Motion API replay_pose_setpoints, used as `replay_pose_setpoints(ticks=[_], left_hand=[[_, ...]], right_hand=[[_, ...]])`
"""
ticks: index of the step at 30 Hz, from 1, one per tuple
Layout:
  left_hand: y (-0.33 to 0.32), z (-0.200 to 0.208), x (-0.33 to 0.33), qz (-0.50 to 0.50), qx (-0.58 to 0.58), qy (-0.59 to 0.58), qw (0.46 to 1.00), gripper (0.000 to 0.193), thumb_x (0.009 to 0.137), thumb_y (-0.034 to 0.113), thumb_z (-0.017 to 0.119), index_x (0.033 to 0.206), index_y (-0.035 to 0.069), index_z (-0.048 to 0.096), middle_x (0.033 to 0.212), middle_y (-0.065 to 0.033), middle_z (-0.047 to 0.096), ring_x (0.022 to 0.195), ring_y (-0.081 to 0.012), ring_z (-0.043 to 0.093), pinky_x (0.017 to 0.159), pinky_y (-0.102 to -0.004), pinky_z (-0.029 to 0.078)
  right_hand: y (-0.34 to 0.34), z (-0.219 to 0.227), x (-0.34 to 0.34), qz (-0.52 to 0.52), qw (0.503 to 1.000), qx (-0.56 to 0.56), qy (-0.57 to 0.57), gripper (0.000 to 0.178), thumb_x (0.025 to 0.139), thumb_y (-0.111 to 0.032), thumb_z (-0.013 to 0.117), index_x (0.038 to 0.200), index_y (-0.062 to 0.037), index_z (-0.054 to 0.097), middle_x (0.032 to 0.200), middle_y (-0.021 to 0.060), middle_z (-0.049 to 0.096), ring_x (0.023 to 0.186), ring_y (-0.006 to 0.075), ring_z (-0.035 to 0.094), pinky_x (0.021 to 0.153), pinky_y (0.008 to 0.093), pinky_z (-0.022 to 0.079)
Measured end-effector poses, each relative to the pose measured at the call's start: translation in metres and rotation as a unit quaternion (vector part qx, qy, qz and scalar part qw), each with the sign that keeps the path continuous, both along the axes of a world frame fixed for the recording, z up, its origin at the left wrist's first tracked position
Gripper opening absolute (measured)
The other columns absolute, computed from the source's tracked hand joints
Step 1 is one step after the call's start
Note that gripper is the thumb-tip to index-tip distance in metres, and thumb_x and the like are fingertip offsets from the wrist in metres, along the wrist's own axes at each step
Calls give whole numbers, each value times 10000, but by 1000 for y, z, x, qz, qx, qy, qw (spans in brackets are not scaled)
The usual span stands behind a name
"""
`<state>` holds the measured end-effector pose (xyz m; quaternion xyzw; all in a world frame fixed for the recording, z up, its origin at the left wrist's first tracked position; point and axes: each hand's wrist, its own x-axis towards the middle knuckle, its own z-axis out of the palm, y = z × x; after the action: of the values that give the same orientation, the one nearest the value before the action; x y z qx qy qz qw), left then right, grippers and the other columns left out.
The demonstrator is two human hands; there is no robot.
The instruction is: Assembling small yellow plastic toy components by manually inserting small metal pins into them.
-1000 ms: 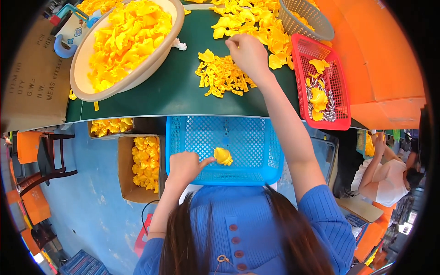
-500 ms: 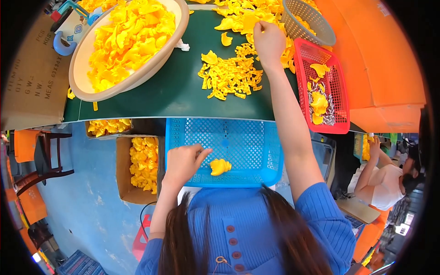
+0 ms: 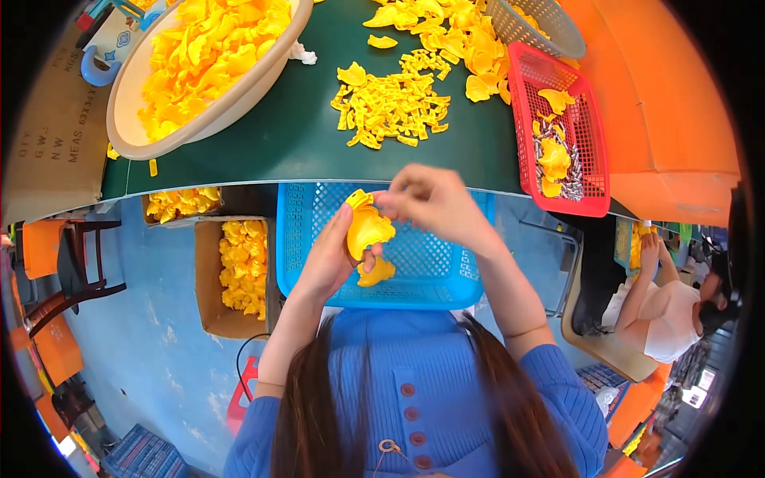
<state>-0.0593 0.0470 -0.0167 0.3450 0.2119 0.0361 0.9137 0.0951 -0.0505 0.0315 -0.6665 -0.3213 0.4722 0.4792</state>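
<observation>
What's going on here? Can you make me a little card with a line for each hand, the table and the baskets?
Left hand: holding a curved yellow piece
Right hand: fingers at the top of that piece; can't tell if they pinch it
Table: green, with a pile of small yellow bits
Bowl: beige, heaped with yellow pieces, on the table's left
Red basket: on the table's right, with silvery and yellow bits inside
Blue basket: below the hands

At the left edge of the desk point(image 3: 255, 163), a brown cardboard box point(image 3: 56, 183) bears dark printed capitals point(image 3: 73, 142) and numbers point(image 3: 88, 102) in short lines running upward.
</observation>
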Motion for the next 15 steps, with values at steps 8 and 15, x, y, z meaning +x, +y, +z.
replay_pose_setpoints(ticks=[8, 15], left_hand=[[-2, 11, 2, 32, -45, -30, 998, 519, 954, 408, 237, 1266, 19, 377, 1070, -153, 557, 650, -130, 533, 457, -214, 421], [2, 8, -2, 27, -85, -77, 993, 468, 957, 346, 283, 1283, 19, 357, 1105, -149, 536, 744, -150, 575, 593, -239, 486]], right_hand=[[13, -44, 52, -233, 832, 69, -500, 120, 717, -102, 687, 763, -18, 615, 715, 63, 574, 603, 158, 566, 556, 256, 439], [19, -49, 61, -228, 835, 66, -497, 121, 711, -117, 693, 723, -24, 616, 700, 62, 562, 610, 135, 567, 563, 250, 435]])
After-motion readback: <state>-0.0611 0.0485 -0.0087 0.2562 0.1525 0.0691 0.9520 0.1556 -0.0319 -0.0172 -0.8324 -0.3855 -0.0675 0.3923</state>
